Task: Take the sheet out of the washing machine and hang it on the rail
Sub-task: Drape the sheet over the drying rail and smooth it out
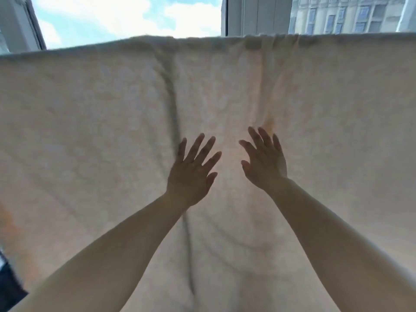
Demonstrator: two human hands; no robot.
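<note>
A pale cream sheet (90, 122) hangs in front of me and fills most of the view. Its top fold runs across the frame, draped over a rail that the cloth hides. Vertical creases run down its middle. My left hand (192, 170) is raised with fingers spread and straight, flat against or just in front of the cloth. My right hand (264, 161) is beside it, fingers also straight and spread, near a bunched crease. Neither hand holds anything.
Above the sheet are windows with bright sky (126, 16), a white window frame post (256, 15) and a grey building (346, 14) outside. A dark object (9, 287) shows at the lower left edge.
</note>
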